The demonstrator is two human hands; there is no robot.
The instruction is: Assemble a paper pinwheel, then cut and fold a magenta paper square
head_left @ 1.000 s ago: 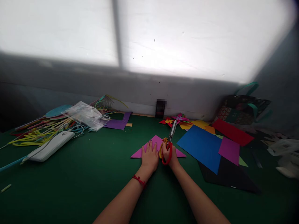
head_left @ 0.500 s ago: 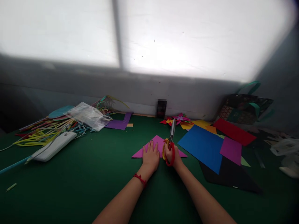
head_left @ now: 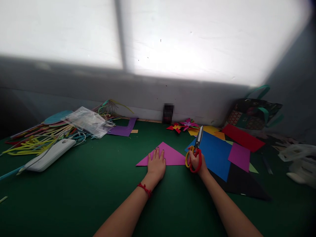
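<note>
The tabletop (head_left: 74, 194) is covered with a matte green mat. A red cord bracelet (head_left: 145, 189) circles the left wrist. The left hand (head_left: 156, 165) lies open and flat, palm down, fingers slightly spread on the near edge of a pink paper triangle (head_left: 170, 154). The triangle rests flat at mid-tabletop, apex pointing away.

Just right of the triangle, the right hand (head_left: 199, 164) is closed around the red and yellow loop handles of the scissors (head_left: 197, 148). The metal blades are together and point up and away, over a blue sheet (head_left: 214, 154). The blue sheet overlaps a black sheet (head_left: 237, 186), and a purple square (head_left: 239, 157) lies on both.

Further left lie a white, flat, rounded slab (head_left: 48, 157), a heap of thin yellow strips (head_left: 37, 142) and a crinkled clear plastic bag (head_left: 86, 121). Near the wall are a purple L-shaped offcut (head_left: 123, 130), folded paper flowers (head_left: 184, 125), a red sheet (head_left: 243, 138) and a patterned bag (head_left: 254, 113) with teal handles.
</note>
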